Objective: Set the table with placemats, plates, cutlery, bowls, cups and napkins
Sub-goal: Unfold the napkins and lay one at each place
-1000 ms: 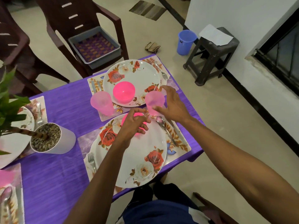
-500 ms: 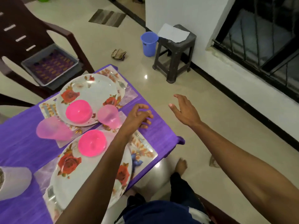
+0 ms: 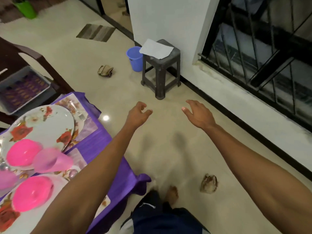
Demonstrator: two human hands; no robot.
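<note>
Napkins look like the step left — lower left, the desk [image 3: 94, 146] holds plates, bowls, cups; left hand [image 3: 137, 114] loosely curled, right hand [image 3: 198, 114] spread, both empty — fetch them next.

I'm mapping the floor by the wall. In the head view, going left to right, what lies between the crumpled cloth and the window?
Crumpled cloth → blue bucket → dark stool with a paper sheet on top → barred window.

head cam | looks forward-down from above | floor [image 3: 160, 149] centre | table corner [image 3: 101, 141] at left, near
</note>
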